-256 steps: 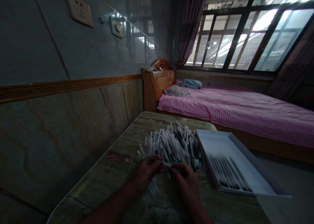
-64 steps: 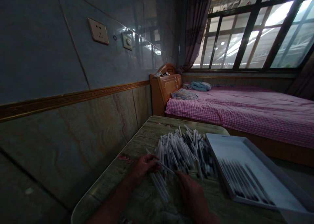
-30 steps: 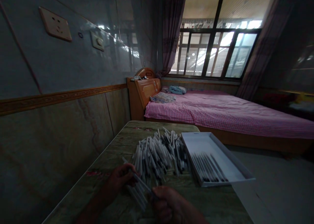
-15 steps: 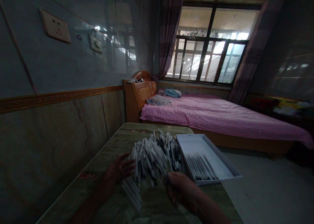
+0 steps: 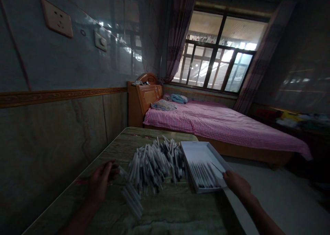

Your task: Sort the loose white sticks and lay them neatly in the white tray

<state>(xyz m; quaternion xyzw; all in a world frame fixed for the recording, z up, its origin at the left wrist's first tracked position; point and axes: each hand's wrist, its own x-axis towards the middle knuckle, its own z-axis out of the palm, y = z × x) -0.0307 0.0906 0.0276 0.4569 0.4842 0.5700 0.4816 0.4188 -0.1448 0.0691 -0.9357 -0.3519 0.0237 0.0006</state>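
Right hand (image 5: 236, 184), fingers spread, at the rim of a white tray (image 5: 219, 163); left hand (image 5: 101, 180), curled, hold unclear, nearer the loose white pens (image 5: 152, 164), long axes jumbled.

1. A glossy tiled wall (image 5: 64, 63) is running down the left side, reflecting the window, with a cream wall socket (image 5: 56, 18) and a round dial switch (image 5: 100, 41) set into it.
2. A gilded moulding strip (image 5: 51, 95) is separating those tiles from marble-patterned panels (image 5: 51, 132) below.
3. A wooden bed (image 5: 139, 108) with a pink gingham sheet (image 5: 219, 125) is standing along the far wall.
4. A dark-framed barred window (image 5: 219, 51) is letting in daylight between plum curtains (image 5: 177, 32).
5. A pale floor (image 5: 281, 190) is catching that light, while the right wall (image 5: 296, 56) is staying dim.
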